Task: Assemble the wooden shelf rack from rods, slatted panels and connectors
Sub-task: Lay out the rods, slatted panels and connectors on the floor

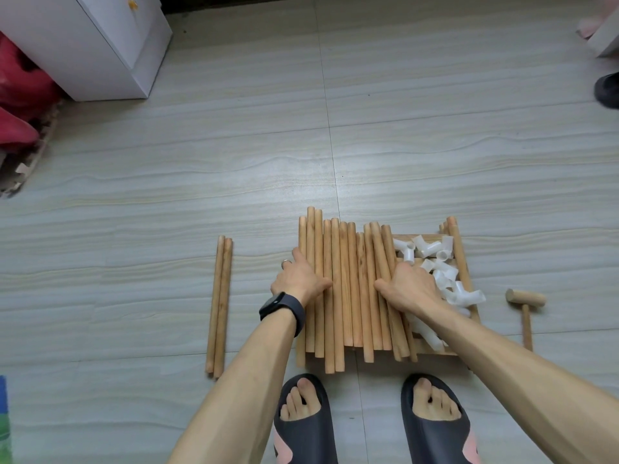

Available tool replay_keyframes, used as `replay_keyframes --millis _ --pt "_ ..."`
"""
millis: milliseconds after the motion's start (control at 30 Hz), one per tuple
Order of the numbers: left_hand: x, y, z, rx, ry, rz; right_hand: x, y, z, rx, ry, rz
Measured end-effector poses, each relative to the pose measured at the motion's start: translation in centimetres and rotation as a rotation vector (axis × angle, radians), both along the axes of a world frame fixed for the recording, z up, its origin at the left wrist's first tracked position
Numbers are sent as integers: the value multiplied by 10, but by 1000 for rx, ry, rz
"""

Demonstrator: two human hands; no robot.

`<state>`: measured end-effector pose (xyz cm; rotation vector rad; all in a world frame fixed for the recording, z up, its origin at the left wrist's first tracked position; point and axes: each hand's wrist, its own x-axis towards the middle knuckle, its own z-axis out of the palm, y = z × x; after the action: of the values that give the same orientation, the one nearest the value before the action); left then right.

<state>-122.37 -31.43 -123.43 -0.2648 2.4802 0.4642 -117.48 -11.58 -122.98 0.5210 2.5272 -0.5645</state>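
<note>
Several wooden rods (348,286) lie side by side in a pile on the floor in front of my feet, on top of a slatted wooden panel (432,353). My left hand (298,279) rests on the pile's left rods, fingers curled over their edge. My right hand (410,289) lies on the pile's right side, thumb stretched across the rods. White plastic connectors (435,262) are heaped on the panel to the right of the rods. Two more rods (219,306) lie apart on the floor to the left.
A small wooden mallet (526,303) lies on the floor right of the panel. A white cabinet (97,38) and red bags (20,92) stand at the far left. A dark shoe (608,90) is at the right edge. My feet in dark slippers (304,420) are just below the pile.
</note>
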Motion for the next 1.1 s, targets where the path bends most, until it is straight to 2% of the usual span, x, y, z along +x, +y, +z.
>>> replay_keyframes --millis 200,333,433,667,800,1100 --pt "-8 -7 1 92 -55 37 -5 2 -1 -10 1 -9" --pt "-43 -10 6 101 47 101 -10 3 -2 -11 -22 18" --pt "-74 -10 2 232 69 89 -13 5 -3 6 -31 23" --pt "-121 4 -29 465 -29 197 -12 11 -10 -34 -31 -28" --pt "-133 6 -32 523 -42 235 -11 15 -9 -91 -31 -116" --pt "-130 -34 36 928 144 366 -27 26 26 -351 79 -286"
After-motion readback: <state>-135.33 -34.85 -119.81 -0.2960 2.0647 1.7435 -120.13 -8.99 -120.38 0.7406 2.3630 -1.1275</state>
